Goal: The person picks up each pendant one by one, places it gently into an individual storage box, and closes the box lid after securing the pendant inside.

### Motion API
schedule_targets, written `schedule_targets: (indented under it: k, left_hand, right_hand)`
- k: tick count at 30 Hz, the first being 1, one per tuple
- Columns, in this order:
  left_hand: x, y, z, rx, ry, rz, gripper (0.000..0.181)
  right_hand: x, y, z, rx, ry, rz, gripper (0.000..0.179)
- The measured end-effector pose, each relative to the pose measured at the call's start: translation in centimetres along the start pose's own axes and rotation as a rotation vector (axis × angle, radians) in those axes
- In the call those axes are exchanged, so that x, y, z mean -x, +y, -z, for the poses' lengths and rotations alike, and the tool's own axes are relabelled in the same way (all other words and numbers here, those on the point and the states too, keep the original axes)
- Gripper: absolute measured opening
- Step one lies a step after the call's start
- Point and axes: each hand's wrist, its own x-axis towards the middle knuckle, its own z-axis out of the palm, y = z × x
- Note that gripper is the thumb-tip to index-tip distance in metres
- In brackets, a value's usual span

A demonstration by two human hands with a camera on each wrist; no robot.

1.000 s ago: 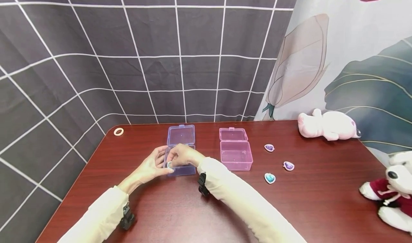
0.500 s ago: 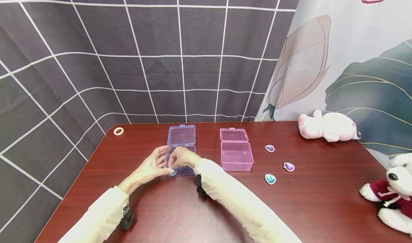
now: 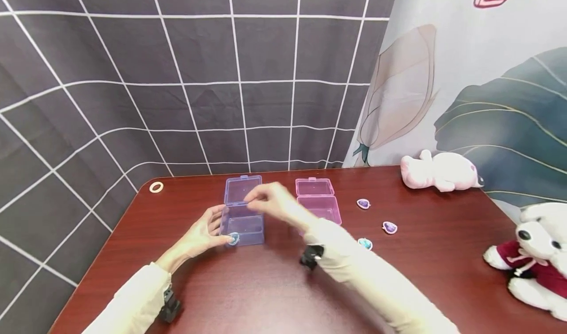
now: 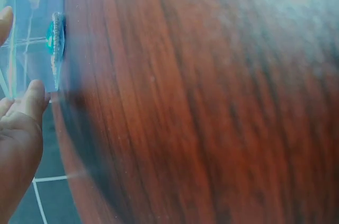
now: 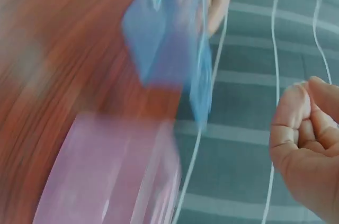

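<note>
My left hand (image 3: 199,233) grips the left end of a clear blue plastic box (image 3: 252,238), thumb at its front corner and fingers behind. The box's hinged lid (image 3: 236,190) lies back, open. Inside, at the front left corner, a turquoise gem with a beaded rim (image 4: 53,44) shows through the wall on edge. My right hand (image 3: 276,201) is raised in the air between the blue box and a pink one. In the right wrist view its thumb and forefinger tips (image 5: 300,97) meet, other fingers curled, with nothing seen between them.
An open pink plastic box (image 3: 331,206) stands to the right, partly behind my right arm. Two purple gems (image 3: 363,204) and another turquoise gem (image 3: 365,243) lie further right. A ring (image 3: 156,187), a pink plush toy (image 3: 438,171) and a white plush dog (image 3: 536,255) rest toward the table's edges.
My right hand has let go of the turquoise gem inside the blue box, then lifted out and moved right. My left hand keeps its grip on the box.
</note>
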Motion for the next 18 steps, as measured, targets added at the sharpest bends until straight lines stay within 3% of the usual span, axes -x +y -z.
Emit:
schedule_targets:
  k: [4, 8, 13, 18]
  left_hand:
    - [0.1, 0.2, 0.3, -0.007, 0.002, 0.002, 0.085]
    - [0.2, 0.3, 0.5, -0.016, -0.005, -0.002, 0.084]
    - [0.2, 0.0, 0.5, -0.031, -0.009, -0.014, 0.084]
    - [0.0, -0.1, 0.1, -0.031, -0.018, -0.017, 0.084]
  right_hand:
    - [4.8, 2.7, 6.4, -0.061, 0.137, 0.018, 0.016]
    - [10.0, 6.5, 10.6, -0.026, 0.205, -0.097, 0.017]
    - [15.0, 9.6, 12.1, 0.052, 0.117, -0.191, 0.017]
    - [16.8, 10.6, 11.7, 0.189, 0.054, -0.179, 0.016]
